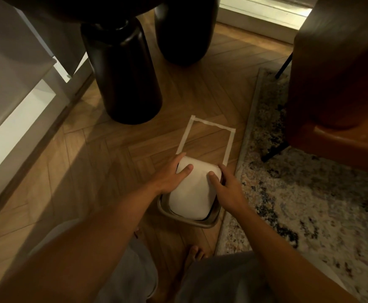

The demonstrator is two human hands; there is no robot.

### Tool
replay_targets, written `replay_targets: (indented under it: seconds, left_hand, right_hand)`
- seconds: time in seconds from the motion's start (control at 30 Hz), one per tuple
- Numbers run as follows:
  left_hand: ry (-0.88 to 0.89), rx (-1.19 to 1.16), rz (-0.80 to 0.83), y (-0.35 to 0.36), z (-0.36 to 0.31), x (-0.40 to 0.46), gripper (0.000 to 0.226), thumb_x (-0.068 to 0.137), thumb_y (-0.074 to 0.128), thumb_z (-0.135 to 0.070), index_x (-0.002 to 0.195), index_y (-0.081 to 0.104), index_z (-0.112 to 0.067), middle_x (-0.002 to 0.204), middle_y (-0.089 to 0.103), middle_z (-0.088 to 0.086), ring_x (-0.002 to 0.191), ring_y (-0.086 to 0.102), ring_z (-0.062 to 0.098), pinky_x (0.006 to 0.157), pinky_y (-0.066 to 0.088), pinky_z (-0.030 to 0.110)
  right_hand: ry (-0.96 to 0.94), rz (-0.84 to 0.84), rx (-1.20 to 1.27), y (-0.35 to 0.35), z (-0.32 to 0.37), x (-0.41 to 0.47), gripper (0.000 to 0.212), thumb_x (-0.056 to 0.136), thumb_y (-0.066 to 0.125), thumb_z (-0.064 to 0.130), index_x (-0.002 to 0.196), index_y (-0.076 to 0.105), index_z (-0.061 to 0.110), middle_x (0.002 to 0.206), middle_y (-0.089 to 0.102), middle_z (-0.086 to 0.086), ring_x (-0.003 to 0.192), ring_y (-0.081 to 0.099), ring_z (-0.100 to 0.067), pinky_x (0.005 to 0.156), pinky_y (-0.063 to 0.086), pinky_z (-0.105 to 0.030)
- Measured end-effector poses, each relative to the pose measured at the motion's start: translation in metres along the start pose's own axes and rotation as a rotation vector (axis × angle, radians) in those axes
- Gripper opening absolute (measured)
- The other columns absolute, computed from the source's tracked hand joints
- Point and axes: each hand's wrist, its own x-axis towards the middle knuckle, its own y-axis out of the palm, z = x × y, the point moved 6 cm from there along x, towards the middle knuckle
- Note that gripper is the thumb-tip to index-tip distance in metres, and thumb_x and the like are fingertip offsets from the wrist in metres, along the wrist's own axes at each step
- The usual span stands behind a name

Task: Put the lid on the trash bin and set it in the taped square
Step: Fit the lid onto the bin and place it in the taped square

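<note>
A small trash bin (167,212) with a grey-brown rim stands on the wooden floor just in front of the taped square (207,124). A white domed lid (193,193) sits in the bin's opening, tilted with its far end raised above the rim. My left hand (174,174) grips the lid's far left side, thumb on top. My right hand (226,186) grips its right side, thumb on top. The bin's far edge overlaps the near side of the white tape outline; the rest of the square shows bare floor.
A thick black table leg (122,73) stands left of the square and a second black leg (183,29) behind it. A patterned rug (299,193) runs along the right, under a brown chair (336,73). My bare feet (195,256) are near the bin.
</note>
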Motion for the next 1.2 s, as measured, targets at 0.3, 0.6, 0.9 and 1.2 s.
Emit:
replay_targets:
  seconds: [0.3, 0.6, 0.9, 1.2]
  left_hand:
    - [0.034, -0.055, -0.116, 0.012, 0.015, 0.006, 0.052, 0.104, 0.035, -0.055, 0.151, 0.038, -0.033, 0.151, 0.049, -0.001, 0.133, 0.051, 0.019, 0.107, 0.047, 0.047]
    - [0.005, -0.105, -0.028, 0.012, 0.018, 0.005, 0.074, 0.094, 0.042, -0.068, 0.157, 0.024, -0.035, 0.153, 0.048, -0.002, 0.135, 0.050, 0.019, 0.112, 0.043, 0.050]
    - [-0.027, -0.070, -0.010, 0.023, 0.051, -0.039, 0.107, 0.075, 0.065, -0.078, 0.158, 0.009, -0.041, 0.156, 0.041, -0.003, 0.136, 0.049, 0.020, 0.108, 0.048, 0.050]
    - [-0.083, -0.071, -0.218, 0.054, 0.077, -0.077, 0.104, 0.081, 0.044, -0.085, 0.161, 0.007, -0.031, 0.163, 0.032, 0.003, 0.143, 0.042, 0.024, 0.114, 0.042, 0.044]
  right_hand:
    - [-0.044, -0.101, -0.102, 0.011, -0.015, 0.008, 0.062, 0.104, 0.047, 0.058, 0.158, 0.038, 0.030, 0.157, 0.049, -0.005, 0.140, 0.051, -0.025, 0.108, 0.041, -0.035]
    - [-0.038, 0.051, -0.002, 0.007, -0.019, 0.012, 0.068, 0.100, 0.052, 0.063, 0.158, 0.034, 0.031, 0.154, 0.050, -0.001, 0.135, 0.052, -0.018, 0.111, 0.046, -0.040]
    - [0.049, 0.117, 0.106, 0.030, -0.062, -0.049, 0.091, 0.082, 0.074, 0.070, 0.155, 0.027, 0.042, 0.149, 0.054, 0.006, 0.135, 0.058, -0.017, 0.106, 0.056, -0.044]
    - [0.020, 0.035, 0.041, 0.041, -0.078, -0.067, 0.123, 0.070, 0.085, 0.071, 0.160, 0.004, 0.052, 0.156, 0.046, 0.009, 0.137, 0.056, -0.017, 0.101, 0.059, -0.051]
